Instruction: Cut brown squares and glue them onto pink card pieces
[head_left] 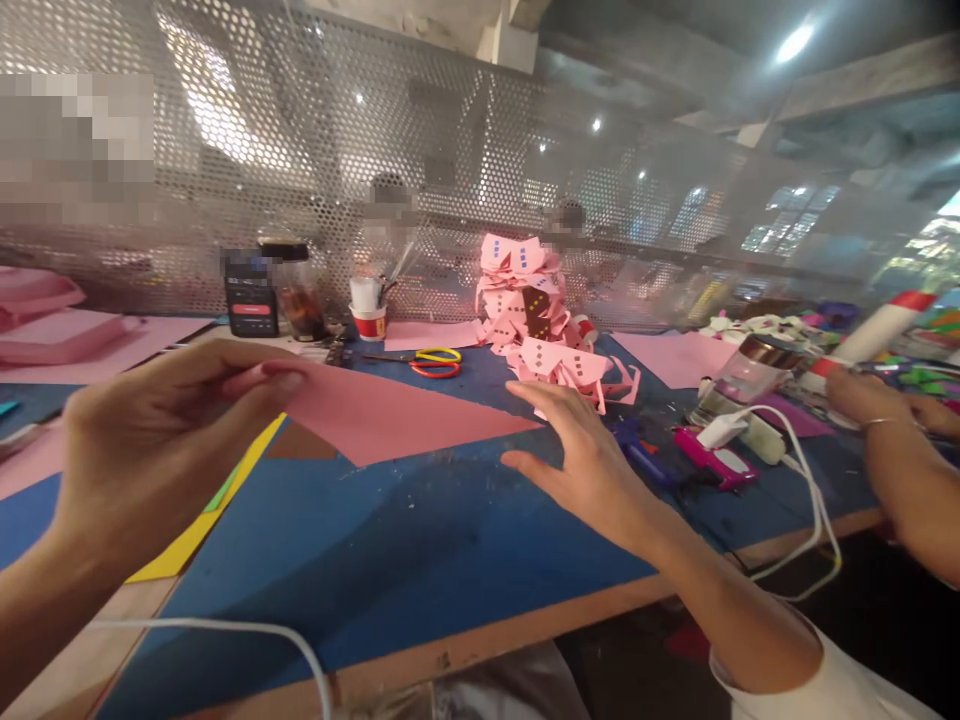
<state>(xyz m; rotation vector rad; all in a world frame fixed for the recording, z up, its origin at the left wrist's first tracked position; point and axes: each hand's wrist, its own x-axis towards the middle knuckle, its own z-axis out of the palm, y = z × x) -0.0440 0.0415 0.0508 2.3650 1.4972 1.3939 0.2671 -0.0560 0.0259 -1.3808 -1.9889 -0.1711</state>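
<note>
A flat pink sheet of paper [397, 410] is held above the blue table by its left end. My left hand [172, 430] pinches it between thumb and fingers. The sheet narrows to a point toward the right. Near that point my right hand [574, 455] hovers with its fingers apart; whether a fingertip touches the paper I cannot tell. Behind the right hand stands a pile of cut and folded pink paper pieces [566, 365] with small blue and brown squares on them. Scissors [435, 362] with yellow and red handles lie behind the sheet.
On the right are a magenta power strip [716, 458] with white cables, a purple glue gun [641, 450] and a clear jar [754, 375]. Another person's hand [866, 395] is beyond them. A phone [251, 295], a drink bottle [300, 300] and a paper cup [369, 315] line the back.
</note>
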